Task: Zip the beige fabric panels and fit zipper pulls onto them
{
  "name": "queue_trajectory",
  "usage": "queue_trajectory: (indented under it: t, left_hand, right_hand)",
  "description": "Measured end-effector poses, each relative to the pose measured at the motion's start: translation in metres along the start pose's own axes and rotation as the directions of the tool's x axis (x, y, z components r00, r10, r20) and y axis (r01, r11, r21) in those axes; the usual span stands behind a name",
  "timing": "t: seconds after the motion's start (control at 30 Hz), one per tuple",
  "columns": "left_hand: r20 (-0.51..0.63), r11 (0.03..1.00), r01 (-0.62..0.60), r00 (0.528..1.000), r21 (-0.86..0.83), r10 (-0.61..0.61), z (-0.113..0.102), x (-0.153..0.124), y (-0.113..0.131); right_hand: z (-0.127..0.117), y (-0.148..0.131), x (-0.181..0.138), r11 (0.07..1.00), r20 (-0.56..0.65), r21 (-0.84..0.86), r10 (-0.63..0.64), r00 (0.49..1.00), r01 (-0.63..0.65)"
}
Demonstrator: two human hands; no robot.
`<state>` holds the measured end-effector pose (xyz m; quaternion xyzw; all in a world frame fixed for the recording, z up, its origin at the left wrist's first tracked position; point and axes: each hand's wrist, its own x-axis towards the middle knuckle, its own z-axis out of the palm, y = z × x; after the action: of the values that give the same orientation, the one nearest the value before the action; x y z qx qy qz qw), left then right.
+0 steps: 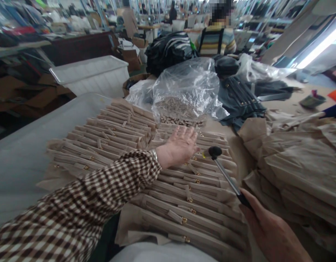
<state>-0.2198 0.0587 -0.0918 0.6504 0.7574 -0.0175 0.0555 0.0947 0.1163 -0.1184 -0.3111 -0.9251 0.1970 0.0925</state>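
My left hand (pixel 179 147) lies flat, palm down, with fingers stretched out on the far part of a row of overlapping beige fabric pieces with zippers (pixel 211 189). Gold-coloured zipper sliders and fabric pulls show along them. In my right hand (pixel 266 225) is a small mallet (pixel 226 174), gripped by its dark handle. Its black and yellowish head is raised near the row, just right of my left hand. A second row of zippered beige pieces (pixel 102 142) spreads to the left. Beyond my left fingers, many small beige pieces (pixel 176 109) lie in and before a clear plastic bag (pixel 190 80).
Crumpled beige fabric (pixel 299 163) is piled at the right. Dark fabric with metal fittings (pixel 239 98), a small round container (pixel 312 101) and a black heap (pixel 169 51) stand farther back. A white bin (pixel 94 74) is at back left. A person in stripes (pixel 218 36) sits beyond.
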Motion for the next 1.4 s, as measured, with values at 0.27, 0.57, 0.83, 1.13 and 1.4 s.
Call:
queue_trajectory:
  t: [0.27, 0.57, 0.83, 1.13, 1.4]
  left_hand:
    - [0.048, 0.997, -0.067, 0.997, 0.024, 0.065, 0.026, -0.051, 0.019]
    - [-0.024, 0.998, -0.066, 0.998, -0.008, 0.065, 0.031, -0.047, 0.017]
    - [-0.013, 0.998, -0.066, 0.998, -0.022, 0.066, 0.031, -0.047, 0.017]
    - [-0.028, 1.0, -0.017, 0.999, 0.011, 0.017, -0.003, -0.081, 0.02]
    - [-0.067, 1.0, -0.003, 0.998, -0.001, 0.002, 0.03, -0.117, 0.018]
  right_hand:
    - [0.014, 0.006, 0.003, 0.995, -0.047, -0.047, -0.093, 0.995, 0.091]
    - [0.015, 0.008, 0.022, 0.979, -0.009, -0.131, -0.158, 0.987, 0.156]
    - [0.014, 0.001, 0.008, 0.982, -0.114, -0.083, -0.177, 0.978, 0.168]
    - [0.003, 0.0, -0.006, 0.991, -0.075, -0.022, -0.131, 0.989, 0.13]
    - [0.007, -0.022, 0.004, 0.967, -0.03, -0.047, -0.254, 0.967, 0.252]
